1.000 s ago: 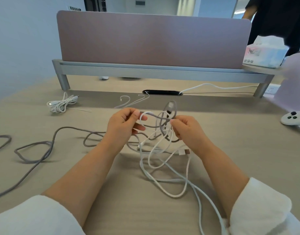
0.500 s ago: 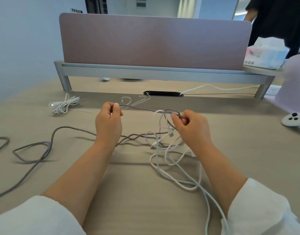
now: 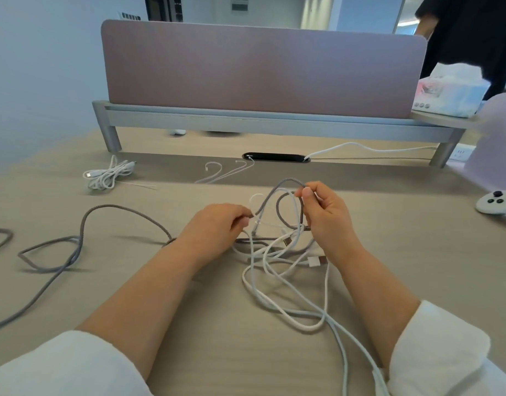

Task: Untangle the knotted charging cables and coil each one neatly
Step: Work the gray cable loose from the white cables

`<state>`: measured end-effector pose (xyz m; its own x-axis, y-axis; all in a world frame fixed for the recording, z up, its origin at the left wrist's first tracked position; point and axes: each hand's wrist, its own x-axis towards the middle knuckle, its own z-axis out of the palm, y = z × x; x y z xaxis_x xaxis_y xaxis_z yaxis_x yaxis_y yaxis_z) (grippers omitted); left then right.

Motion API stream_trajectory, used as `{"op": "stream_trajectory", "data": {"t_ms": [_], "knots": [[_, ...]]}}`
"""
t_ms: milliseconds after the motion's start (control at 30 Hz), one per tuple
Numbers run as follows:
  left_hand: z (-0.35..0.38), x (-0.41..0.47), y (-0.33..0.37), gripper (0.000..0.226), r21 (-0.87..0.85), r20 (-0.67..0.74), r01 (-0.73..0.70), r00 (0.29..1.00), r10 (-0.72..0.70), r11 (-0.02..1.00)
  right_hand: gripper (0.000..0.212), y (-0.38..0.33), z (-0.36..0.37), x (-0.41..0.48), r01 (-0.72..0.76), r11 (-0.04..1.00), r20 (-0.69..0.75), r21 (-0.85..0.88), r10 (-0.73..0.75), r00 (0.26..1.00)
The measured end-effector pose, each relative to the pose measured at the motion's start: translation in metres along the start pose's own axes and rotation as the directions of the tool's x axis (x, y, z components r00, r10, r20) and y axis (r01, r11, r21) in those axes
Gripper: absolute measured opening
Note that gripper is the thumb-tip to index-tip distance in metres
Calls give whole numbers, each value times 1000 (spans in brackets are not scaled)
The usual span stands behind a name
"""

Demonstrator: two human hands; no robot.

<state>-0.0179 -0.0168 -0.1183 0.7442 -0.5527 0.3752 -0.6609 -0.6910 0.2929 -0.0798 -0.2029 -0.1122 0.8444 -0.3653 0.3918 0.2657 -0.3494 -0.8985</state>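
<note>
A: Where is the grey cable (image 3: 111, 206)?
B: It trails over the surface (image 3: 217, 324) on the left, then goes into the knot (image 3: 277, 238) between the hands. The fingers of the left hand (image 3: 217, 224) seem closed on a white cable (image 3: 306, 328). The fingers of the right hand (image 3: 329, 221) pinch the grey cable, held up in a loop.
A: What is the risk?
B: If the right hand pulls up hard, I think the knot gets tighter.
</note>
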Motion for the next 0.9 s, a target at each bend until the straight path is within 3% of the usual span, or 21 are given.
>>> {"op": "stream_trajectory", "data": {"t_ms": [133, 200, 300, 400, 500, 600, 733, 800, 867, 900], "knots": [[-3, -3, 1, 38, -155, 34, 9, 999, -3, 988, 23, -6, 0, -3, -24, 990, -7, 140, 26, 1000], [-7, -4, 2, 32, -83, 20, -13, 1000, 15, 996, 23, -6, -1, -1, -41, 989, -9, 139, 43, 999], [-18, -3, -8, 31, 87, -226, -13, 973, 32, 996, 18, -1, -8, 3, 52, 994, -46, -91, -57, 997], [-29, -3, -21, 24, 100, -458, 123, 887, -64, 987, 15, 1, -11, 4, 185, 879, -7, -440, -210, 978], [-20, 1, -25, 17, 185, -353, 120, 934, -48, 975, 21, 2, -5, 1, 238, 846, 8, -477, -266, 964], [-5, 2, -20, 29, 238, -143, 92, 988, -59, 967, 20, 3, 0, -1, 261, 886, 29, -383, -271, 962], [6, 5, -14, 40, 335, 18, -36, 999, 32, 942, 20, 3, 0, -2, 264, 921, 70, -287, -255, 964], [9, 5, -10, 52, 187, 64, -100, 994, 90, 977, 17, 3, 1, -2, 256, 942, 95, -218, -241, 966], [8, 4, -5, 56, -187, 68, -76, 994, 90, 980, 14, 4, 1, -2, 251, 951, 106, -181, -235, 966], [6, 2, 0, 52, -363, 45, -64, 995, 87, 930, 12, 5, 1, -2, 253, 950, 115, -183, -235, 965]]}}
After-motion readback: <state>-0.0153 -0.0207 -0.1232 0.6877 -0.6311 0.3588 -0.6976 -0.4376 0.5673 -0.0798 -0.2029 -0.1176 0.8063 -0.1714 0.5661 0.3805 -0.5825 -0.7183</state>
